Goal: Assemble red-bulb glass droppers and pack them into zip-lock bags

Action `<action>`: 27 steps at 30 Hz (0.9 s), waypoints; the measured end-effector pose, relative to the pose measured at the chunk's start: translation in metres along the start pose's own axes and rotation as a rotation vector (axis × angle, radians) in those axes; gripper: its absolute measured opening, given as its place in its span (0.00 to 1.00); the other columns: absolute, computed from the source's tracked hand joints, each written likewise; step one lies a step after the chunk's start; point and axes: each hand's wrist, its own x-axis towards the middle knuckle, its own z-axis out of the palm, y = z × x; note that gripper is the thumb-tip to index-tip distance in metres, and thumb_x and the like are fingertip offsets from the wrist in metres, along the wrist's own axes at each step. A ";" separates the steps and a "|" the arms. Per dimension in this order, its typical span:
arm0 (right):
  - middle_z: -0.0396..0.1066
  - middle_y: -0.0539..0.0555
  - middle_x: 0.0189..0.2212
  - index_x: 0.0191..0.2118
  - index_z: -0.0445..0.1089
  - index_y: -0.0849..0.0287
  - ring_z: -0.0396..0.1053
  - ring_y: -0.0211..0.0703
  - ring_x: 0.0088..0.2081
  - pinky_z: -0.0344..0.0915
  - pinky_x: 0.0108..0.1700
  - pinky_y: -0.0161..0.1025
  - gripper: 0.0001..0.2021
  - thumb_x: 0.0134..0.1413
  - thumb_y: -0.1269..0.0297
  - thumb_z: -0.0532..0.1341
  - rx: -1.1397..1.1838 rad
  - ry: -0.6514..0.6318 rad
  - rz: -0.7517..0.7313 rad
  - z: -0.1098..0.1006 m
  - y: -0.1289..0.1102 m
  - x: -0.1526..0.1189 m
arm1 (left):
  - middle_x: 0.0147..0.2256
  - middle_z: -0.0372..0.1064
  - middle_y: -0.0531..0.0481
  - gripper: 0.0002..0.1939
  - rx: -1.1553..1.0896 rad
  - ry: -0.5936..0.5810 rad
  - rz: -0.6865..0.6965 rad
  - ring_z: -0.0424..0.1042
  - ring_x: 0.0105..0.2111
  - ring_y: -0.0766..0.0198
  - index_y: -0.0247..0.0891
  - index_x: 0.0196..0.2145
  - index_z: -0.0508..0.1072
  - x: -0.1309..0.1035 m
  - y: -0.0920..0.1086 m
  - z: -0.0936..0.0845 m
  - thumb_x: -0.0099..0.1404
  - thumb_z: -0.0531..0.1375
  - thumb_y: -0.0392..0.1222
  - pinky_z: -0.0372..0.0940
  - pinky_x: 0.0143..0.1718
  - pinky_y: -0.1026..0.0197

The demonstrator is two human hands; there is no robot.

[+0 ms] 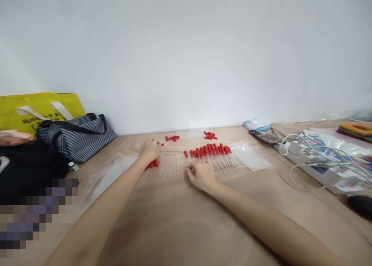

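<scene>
My left hand (pixel 149 150) is over the left side of the work area, its fingers bent around a red rubber bulb (pixel 162 145) whose end pokes out at the fingertips. More red bulbs (pixel 154 163) lie in a pile just below that hand. Bare clear glass tubes (pixel 168 165) lie side by side between my hands. My right hand (pixel 202 175) is curled on the table, its fingers closed at the tube of a dropper with a red bulb (pixel 186 153). Beside it, a row of droppers with red bulbs (pixel 216 153) fans out to the right.
Small groups of red bulbs (pixel 172 138) lie farther back by a clear bag of tubes (pixel 193 134). Clear zip bags lie left (pixel 112 173) and right (pixel 252 156). A striped bag (pixel 78 136) stands left; a power strip (pixel 328 177) with cables is at right.
</scene>
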 end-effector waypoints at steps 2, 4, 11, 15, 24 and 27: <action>0.73 0.54 0.29 0.32 0.70 0.58 0.68 0.42 0.34 0.46 0.42 0.42 0.11 0.52 0.62 0.51 -0.024 -0.024 0.062 0.002 -0.008 0.009 | 0.35 0.68 0.43 0.08 -0.001 0.045 0.032 0.64 0.41 0.54 0.36 0.31 0.66 -0.025 0.008 -0.005 0.60 0.48 0.37 0.57 0.42 0.56; 0.73 0.57 0.31 0.33 0.70 0.59 0.68 0.45 0.36 0.48 0.42 0.43 0.13 0.51 0.61 0.50 -0.050 -0.059 0.111 0.006 -0.016 0.020 | 0.34 0.67 0.46 0.06 -0.028 0.024 0.087 0.65 0.38 0.58 0.37 0.32 0.64 -0.057 0.014 -0.008 0.60 0.48 0.38 0.59 0.39 0.58; 0.72 0.62 0.35 0.34 0.70 0.63 0.69 0.49 0.38 0.52 0.43 0.45 0.14 0.48 0.61 0.52 -0.094 -0.173 0.216 0.013 -0.035 0.047 | 0.34 0.67 0.48 0.09 -0.293 -0.138 0.181 0.66 0.35 0.60 0.38 0.36 0.66 -0.138 0.013 -0.005 0.61 0.49 0.40 0.61 0.36 0.59; 0.71 0.65 0.36 0.36 0.70 0.64 0.69 0.50 0.39 0.53 0.43 0.47 0.13 0.46 0.64 0.54 -0.110 -0.200 0.214 0.014 -0.041 0.055 | 0.32 0.66 0.49 0.11 -0.305 -0.159 0.186 0.67 0.34 0.61 0.39 0.36 0.70 -0.139 0.016 -0.006 0.60 0.51 0.41 0.61 0.37 0.60; 0.70 0.66 0.37 0.35 0.68 0.66 0.68 0.49 0.38 0.57 0.37 0.41 0.11 0.49 0.68 0.51 -0.105 -0.193 0.087 0.001 -0.036 0.040 | 0.31 0.68 0.49 0.09 -0.363 -0.112 0.138 0.67 0.33 0.61 0.38 0.32 0.66 -0.140 0.022 -0.008 0.61 0.49 0.42 0.62 0.36 0.59; 0.68 0.63 0.35 0.38 0.63 0.67 0.66 0.45 0.36 0.57 0.36 0.38 0.11 0.52 0.70 0.48 -0.032 -0.117 -0.074 -0.012 -0.011 0.018 | 0.34 0.69 0.49 0.09 -0.443 -0.148 0.114 0.67 0.36 0.60 0.38 0.35 0.66 -0.138 0.031 -0.007 0.62 0.49 0.41 0.62 0.38 0.59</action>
